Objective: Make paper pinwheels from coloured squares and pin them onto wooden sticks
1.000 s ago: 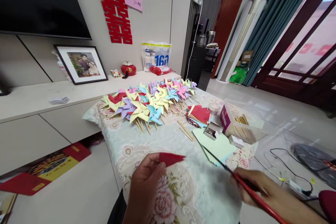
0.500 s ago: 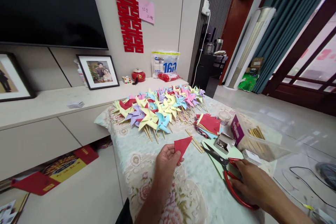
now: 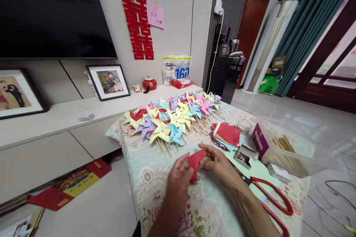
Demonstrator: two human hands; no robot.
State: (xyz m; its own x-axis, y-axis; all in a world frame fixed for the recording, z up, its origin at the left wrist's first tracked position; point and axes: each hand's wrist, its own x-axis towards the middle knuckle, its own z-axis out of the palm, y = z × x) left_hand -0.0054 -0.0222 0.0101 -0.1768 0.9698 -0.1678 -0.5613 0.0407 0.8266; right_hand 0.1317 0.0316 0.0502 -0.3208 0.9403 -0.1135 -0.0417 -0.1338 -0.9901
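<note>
A folded piece of red paper [image 3: 195, 163] is held between the thumb and fingers of my left hand [image 3: 180, 177], over the front part of the table. My right hand [image 3: 219, 163] has its thumb and fingertips at the paper's upper right edge. Just right of my right forearm lie scissors [image 3: 274, 189] with red handles, resting on light green sheets [image 3: 272, 176]; their blade tips are hidden behind my right hand. Behind my hands, colourful paper pinwheels [image 3: 161, 131] on sticks lie in a dense group.
A stack of coloured paper [image 3: 226, 133] lies at the right, beside a small open box [image 3: 246, 156] of metal pieces and a round clear container [image 3: 244, 126]. A clear plastic bin [image 3: 294, 163] holds thin sticks [image 3: 283, 143]. The floral tablecloth [image 3: 155, 177] reaches the table's left edge.
My right hand has let go of the scissors, which now lie on the table, and has moved left to the red paper. My left hand still holds the paper. The view has shifted slightly.
</note>
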